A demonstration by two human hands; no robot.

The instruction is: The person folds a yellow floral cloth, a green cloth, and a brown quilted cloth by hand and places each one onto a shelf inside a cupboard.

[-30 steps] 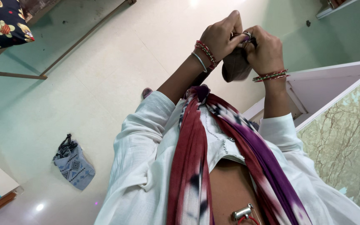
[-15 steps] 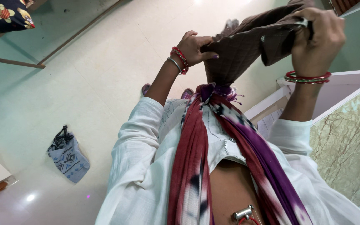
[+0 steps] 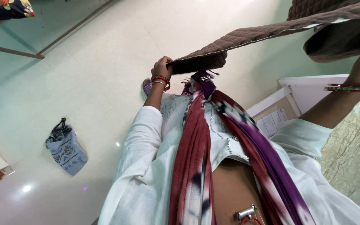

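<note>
You held the brown quilted cloth [image 3: 246, 39] stretched, left hand [image 3: 161, 67] in a closed grip on its corner; your right grip sat hidden, so keeping it taut seemed wise.

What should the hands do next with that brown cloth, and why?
Probably pull the hands a little farther apart. The left hand pinches one end of the brown quilted cloth, the other end rises toward the raised right arm, and a fold droops at the top right, so it isn't fully spread.

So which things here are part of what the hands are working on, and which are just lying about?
In hand:
brown quilted cloth
left hand gripping its corner
right hand, hidden behind the cloth

Lying about:
patterned blue bag on the floor
printed cushion
papers
</note>
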